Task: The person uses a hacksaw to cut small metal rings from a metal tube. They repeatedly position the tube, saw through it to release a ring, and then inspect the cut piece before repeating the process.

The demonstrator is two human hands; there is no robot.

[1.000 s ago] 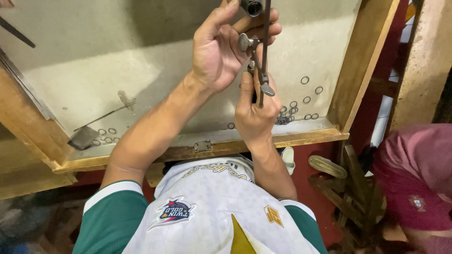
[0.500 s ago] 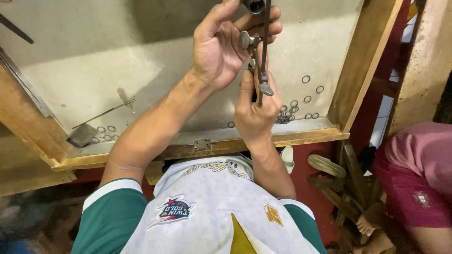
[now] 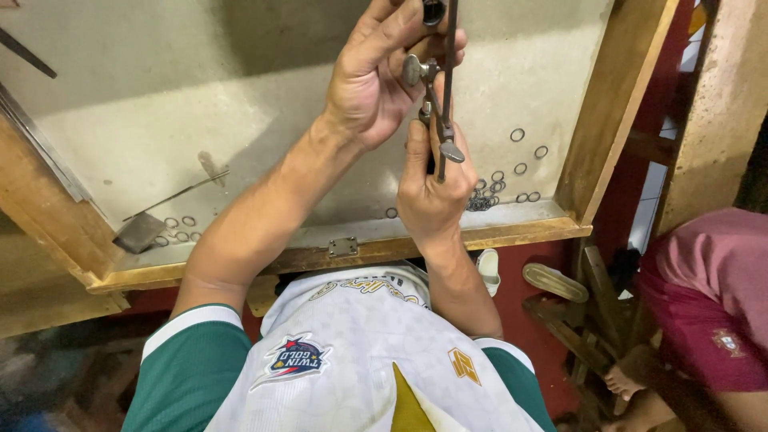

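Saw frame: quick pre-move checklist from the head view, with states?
1. Left hand grips the top of the saw frame: ok.
2. Right hand holds its lower end: ok.
3. Wing screws tight: cannot tell.
4. Frame held above the tray, not resting on it: ok.
5. Loose rings lie right beside the right hand: not ok.
6. Flat tool well away on the left: ok.

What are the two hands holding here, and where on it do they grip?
Both hold a small metal saw frame: the right hand grips its lower handle end, the left hand its upper part by the wing screw.
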